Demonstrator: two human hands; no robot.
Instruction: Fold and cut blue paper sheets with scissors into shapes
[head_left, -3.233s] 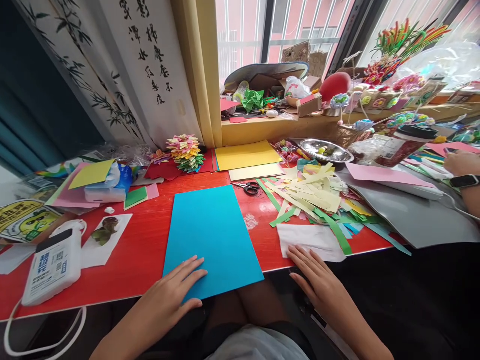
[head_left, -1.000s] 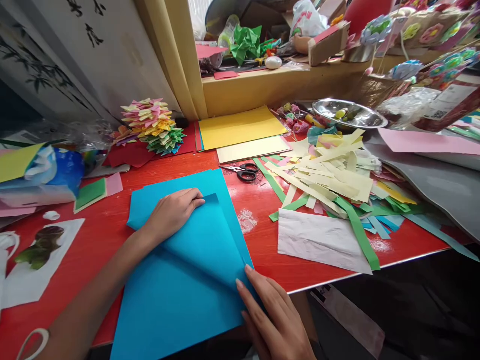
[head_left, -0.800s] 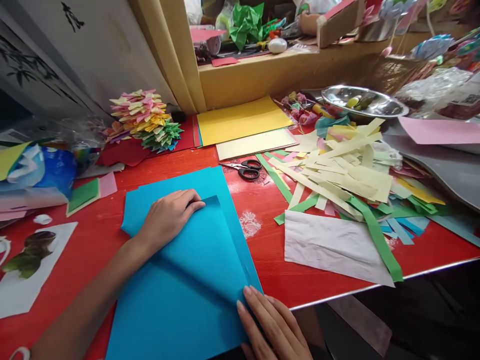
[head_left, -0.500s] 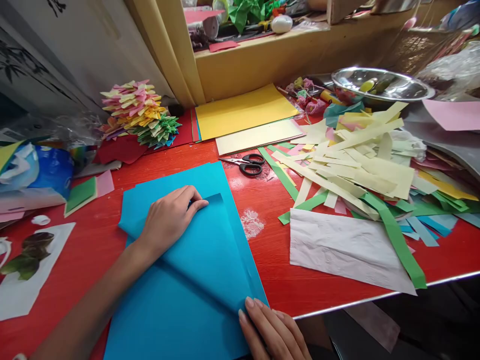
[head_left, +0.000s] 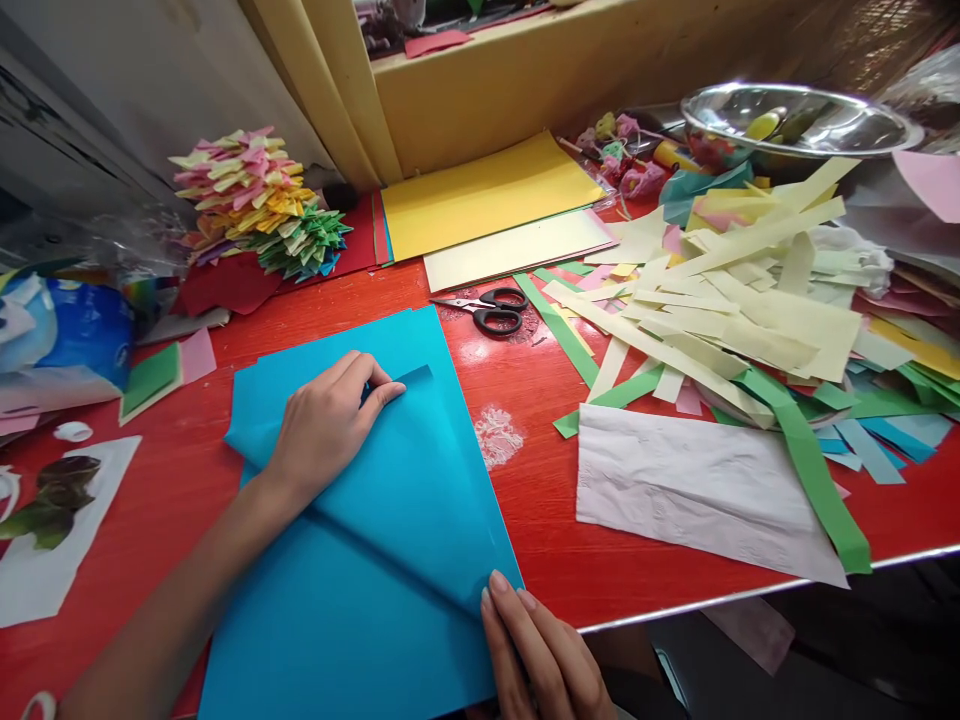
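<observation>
Blue paper sheets point(head_left: 322, 620) lie on the red table, and the top one is folded over diagonally without lying flat. My left hand point(head_left: 326, 425) is closed on the folded part near its upper corner, thumb and fingers pinched together. At the lower right edge of the blue paper, my right hand point(head_left: 544, 645) rests its fingertips on the fold's end, fingers stretched out side by side. Beyond the sheets lie black-handled scissors point(head_left: 495, 312).
Cut paper strips point(head_left: 720, 320) are heaped at the right beside a white tissue point(head_left: 697, 490). A metal bowl point(head_left: 799, 120) stands behind them. Yellow paper point(head_left: 487, 200) lies at the back, a folded-paper stack point(head_left: 262, 205) at back left. The table edge point(head_left: 675, 605) runs along the front.
The view has shifted slightly, so the table's things appear a little displaced. Both hands keep their places on the blue paper, and the fold looks nearly the same.
</observation>
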